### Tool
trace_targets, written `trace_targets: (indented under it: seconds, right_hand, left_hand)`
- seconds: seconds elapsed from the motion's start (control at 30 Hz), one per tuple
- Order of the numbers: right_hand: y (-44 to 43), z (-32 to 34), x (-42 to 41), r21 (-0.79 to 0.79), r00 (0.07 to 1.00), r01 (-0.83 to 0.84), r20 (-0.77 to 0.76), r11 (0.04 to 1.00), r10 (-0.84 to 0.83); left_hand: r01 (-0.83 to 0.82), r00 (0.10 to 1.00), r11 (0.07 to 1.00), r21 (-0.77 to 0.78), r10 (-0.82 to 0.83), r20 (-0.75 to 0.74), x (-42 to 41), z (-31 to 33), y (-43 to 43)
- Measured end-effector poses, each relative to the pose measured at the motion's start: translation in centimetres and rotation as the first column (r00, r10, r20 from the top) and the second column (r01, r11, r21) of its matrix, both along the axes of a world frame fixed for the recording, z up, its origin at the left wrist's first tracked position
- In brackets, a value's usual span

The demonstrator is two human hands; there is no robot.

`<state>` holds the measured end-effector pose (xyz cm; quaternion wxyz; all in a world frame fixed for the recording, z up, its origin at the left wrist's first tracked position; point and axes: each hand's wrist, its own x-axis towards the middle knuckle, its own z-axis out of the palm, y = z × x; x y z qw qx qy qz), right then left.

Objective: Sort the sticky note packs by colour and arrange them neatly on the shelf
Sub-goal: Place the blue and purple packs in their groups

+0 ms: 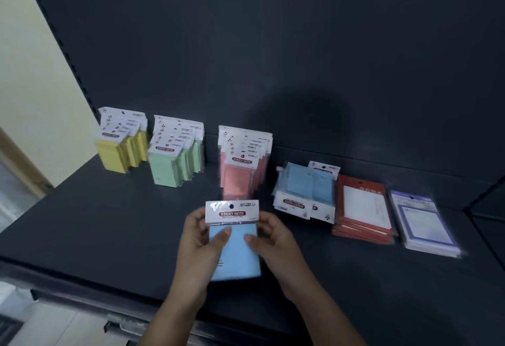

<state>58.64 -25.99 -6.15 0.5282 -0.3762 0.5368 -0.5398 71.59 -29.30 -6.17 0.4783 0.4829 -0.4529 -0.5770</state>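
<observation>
Both hands, left hand (pixel 200 239) and right hand (pixel 273 239), pinch a flat, glossy plastic-wrapped blue pack (pixel 236 252) with their fingers curled round its edges, above the matte dark shelf (pixel 109 222).

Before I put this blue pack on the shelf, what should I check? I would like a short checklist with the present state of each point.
1. Grip on the blue pack: ok. The left hand and the right hand both hold it, thumbs on its front.
2. Label direction: ok. Its "STICKY NOTE" header is on top and readable.
3. Matching colour group: ok. A blue pile lies right of the pink row.
4. Blue pile tidy: not ok. Its packs lie flat and crooked, while the yellow row, green row and pink row stand upright.
5. Free place: ok. Bare shelf shows in front of the blue pile.
</observation>
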Motion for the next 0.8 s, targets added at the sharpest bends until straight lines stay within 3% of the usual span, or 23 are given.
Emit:
trace_targets:
  seconds: [0.07, 0.2, 0.23, 0.3, 0.33, 0.4, 0.5, 0.57, 0.63, 0.7, 0.8]
  right_hand:
    - [-1.0, -0.7, 1.5, 0.012, 0.967, -0.003, -0.254, 1.0, 0.006]
    - [-2.7, -1.5, 4.0, -0.022, 0.768, 0.027, -0.639, 0.999, -0.035]
    - [-3.1, -1.6, 4.4, -0.017, 0.684, 0.033, -0.728, 0.999, -0.035]
    - [-3.7, -1.8, 4.8, 0.019, 0.532, 0.037, -0.847, 0.999, -0.004]
    - [-3.9, -1.8, 4.9, 0.044, 0.498, 0.04, -0.867, 0.998, 0.018]
    - [-3.9, -1.6, 4.8, 0.061, 0.494, 0.031, -0.869, 0.998, 0.038]
    - [-3.2, -0.8, 3.8, -0.085, 0.548, 0.045, -0.831, 0.995, -0.096]
    - [-2.6, 0.0, 2.1, -0.27, 0.548, 0.171, -0.773, 0.947, -0.32]
    - [-2.3, 0.9, -0.3, -0.394, 0.506, 0.345, -0.686, 0.852, -0.522]
    - [-2.2, 1.5, -2.9, -0.346, 0.486, 0.463, -0.67, 0.816, -0.561]
    - [-2.3, 1.5, -5.6, -0.128, 0.548, 0.482, -0.728, 0.867, -0.412]
  left_hand:
    - [0.041, 0.987, 0.991, -0.127, -0.02, 0.161, 1.6, -0.7, -1.3]
    - [0.159, 0.893, 0.955, -0.25, -0.031, 0.449, 3.9, -2.1, -4.0]
    - [0.177, 0.845, 0.952, -0.25, -0.016, 0.535, 4.2, -2.5, -4.5]
    - [0.196, 0.651, 0.958, -0.208, 0.032, 0.759, 4.3, -3.0, -5.2]
    - [0.161, 0.559, 0.972, -0.172, 0.054, 0.827, 4.3, -3.1, -5.2]
    - [0.112, 0.488, 0.979, -0.173, 0.097, 0.867, 3.9, -2.6, -4.9]
    - [0.175, 0.577, 0.917, -0.36, 0.201, 0.792, 2.2, -1.6, -4.2]
    - [0.244, 0.721, 0.874, -0.42, 0.127, 0.682, 0.0, -0.8, -4.2]
    - [0.324, 0.78, 0.843, -0.429, 0.019, 0.625, -2.7, 0.2, -3.9]
    - [0.361, 0.782, 0.819, -0.445, -0.007, 0.623, -5.3, 0.7, -4.1]
    - [0.374, 0.796, 0.876, -0.304, -0.135, 0.59, -8.0, 0.6, -5.1]
